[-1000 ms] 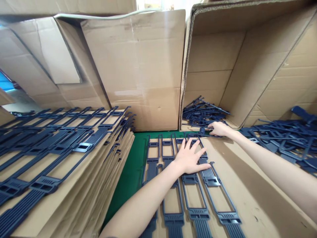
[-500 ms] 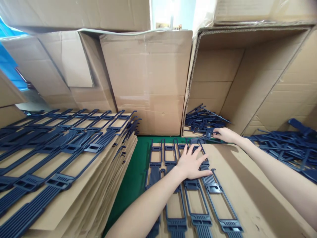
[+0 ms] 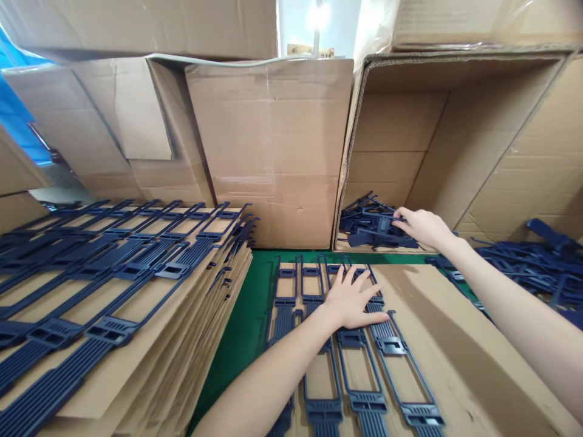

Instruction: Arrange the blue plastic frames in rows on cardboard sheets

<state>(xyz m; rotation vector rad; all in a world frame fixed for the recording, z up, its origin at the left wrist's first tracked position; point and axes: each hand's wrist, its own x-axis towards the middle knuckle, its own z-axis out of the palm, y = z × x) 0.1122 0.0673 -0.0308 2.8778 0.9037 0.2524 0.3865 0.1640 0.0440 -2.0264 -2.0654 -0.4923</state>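
Note:
Several dark blue plastic frames (image 3: 364,370) lie side by side in rows on a cardboard sheet (image 3: 455,340). My left hand (image 3: 353,297) rests on their upper part, its fingers spread. At the mouth of an open cardboard box (image 3: 483,139), my right hand (image 3: 421,226) pinches a dark blue plastic part (image 3: 385,224) at its right end. Under and behind that part is a loose heap of similar parts (image 3: 355,212) inside the box, and the overlap hides where the held piece ends.
A tall stack of cardboard sheets (image 3: 182,358) bearing rows of blue frames (image 3: 109,331) stands at the left. Another heap of blue parts (image 3: 532,267) lies at the right. Closed cardboard boxes (image 3: 273,152) line the back. Green surface (image 3: 237,340) shows between the stacks.
My right hand has moved up and slightly right, and a dark part at its fingertips is now raised over the heap. My left hand has stayed in place.

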